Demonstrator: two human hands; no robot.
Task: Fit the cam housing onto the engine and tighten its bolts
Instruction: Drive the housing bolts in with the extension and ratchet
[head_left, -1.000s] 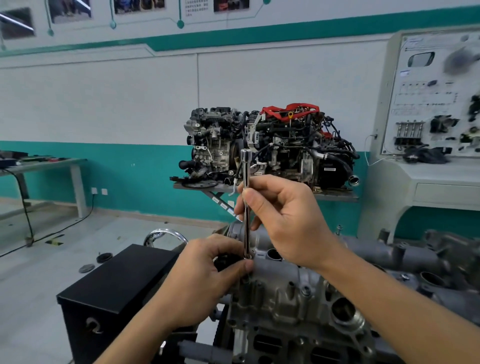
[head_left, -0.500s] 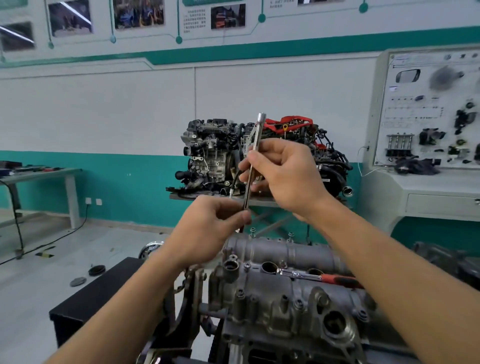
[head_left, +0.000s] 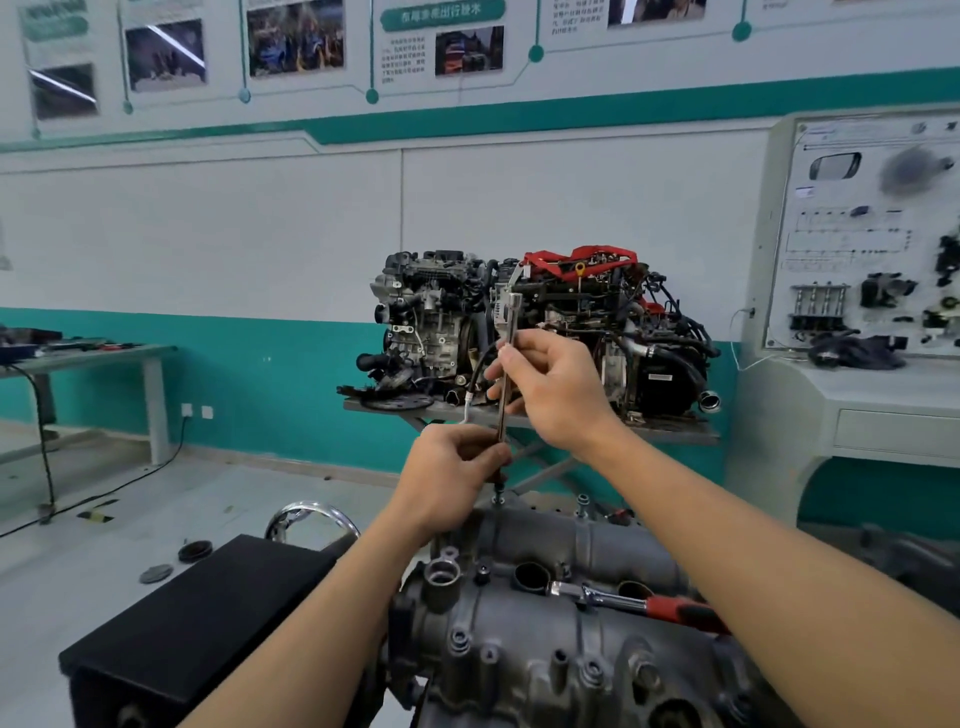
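Note:
The grey cam housing (head_left: 561, 551) lies on the engine in front of me, with bolts standing in its far edge. I hold a long metal extension bar (head_left: 510, 322) upright above the far left bolt (head_left: 500, 500). My right hand (head_left: 550, 389) pinches the bar near its top. My left hand (head_left: 452, 473) grips its lower end, just above that bolt. A second bolt (head_left: 583, 503) stands to the right. A red-handled ratchet (head_left: 639, 603) rests across the housing.
A black box (head_left: 197, 629) stands at the left beside the engine. Behind is a display engine (head_left: 535, 332) on a metal stand. A training panel console (head_left: 857, 291) fills the right, and a grey workbench (head_left: 88, 358) sits at the far left.
Both hands lifted the bar off a nearer bolt on the housing and carried it to the far left edge. The camera tilted upward, showing more wall.

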